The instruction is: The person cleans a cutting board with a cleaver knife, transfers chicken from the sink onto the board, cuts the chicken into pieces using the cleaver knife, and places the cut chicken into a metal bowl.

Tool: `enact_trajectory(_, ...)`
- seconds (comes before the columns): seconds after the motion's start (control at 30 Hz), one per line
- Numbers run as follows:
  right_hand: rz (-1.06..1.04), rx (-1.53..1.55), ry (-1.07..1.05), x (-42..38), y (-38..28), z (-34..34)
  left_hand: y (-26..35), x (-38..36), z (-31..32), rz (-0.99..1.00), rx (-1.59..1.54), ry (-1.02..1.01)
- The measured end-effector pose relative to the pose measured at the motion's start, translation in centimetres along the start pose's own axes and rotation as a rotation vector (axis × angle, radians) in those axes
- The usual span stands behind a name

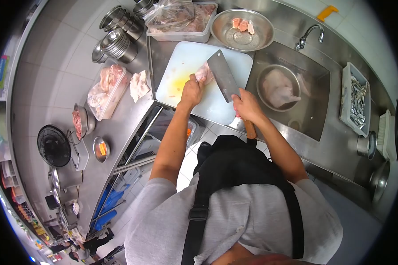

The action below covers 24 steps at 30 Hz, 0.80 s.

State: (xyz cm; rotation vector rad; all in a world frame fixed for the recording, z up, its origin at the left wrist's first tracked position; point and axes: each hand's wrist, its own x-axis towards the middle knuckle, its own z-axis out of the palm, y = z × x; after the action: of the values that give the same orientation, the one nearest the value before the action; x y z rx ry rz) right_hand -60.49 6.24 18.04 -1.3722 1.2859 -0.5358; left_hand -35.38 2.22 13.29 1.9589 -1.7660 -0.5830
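A white cutting board [177, 62] lies on the steel counter, with a yellow stain near its middle. My left hand [192, 92] is closed on a piece of raw meat [204, 72], pale pink, on the board. In my right hand [246, 106] is a cleaver [224, 76], gripped near the top of its wooden handle [250, 130]. The broad blade stands over the board, right beside the meat; whether its edge touches the meat is hidden. Behind the board, a steel bowl [222, 32] holds a few orange-pink pieces.
Right of the board is a sink [314, 88] with poultry in a bowl [259, 88], beneath a faucet [313, 31]. A tray of small fish [346, 106] stands further right. Meat tubs [203, 37] sit behind; another tub [117, 99] and stacked steel containers [127, 52] are left.
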Motion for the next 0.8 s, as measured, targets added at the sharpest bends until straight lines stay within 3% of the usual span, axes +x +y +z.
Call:
enact_trajectory(0.37,0.045,-0.272,0.003,1.4,-4.0,1.9,-0.2,0.0,0.8,-0.046,-0.063,0.018)
enact_trajectory(0.47,0.018,-0.237,-0.020,4.0,-4.9,2.7,-0.4,0.4,1.3,-0.033,-0.103,0.017)
enact_trajectory(0.57,-0.101,-0.367,0.012,10.5,-0.9,5.6,-1.1,0.6,1.5,-0.012,-0.180,0.059)
enact_trajectory(0.67,-0.134,-0.510,0.123,12.1,-2.3,8.0,-1.4,0.3,1.5,-0.038,-0.231,0.083)
enact_trajectory(0.73,-0.143,-0.574,0.088,12.6,-2.5,8.5,-2.2,1.1,0.9,-0.078,-0.269,0.072)
enact_trajectory(0.77,-0.160,-0.593,0.079,12.3,-2.2,8.2,-3.5,1.5,1.3,0.094,-0.241,0.243)
enact_trajectory(0.8,-0.178,-0.613,0.067,12.0,-1.9,7.9,-5.0,1.3,1.4,-0.035,-0.384,0.188)
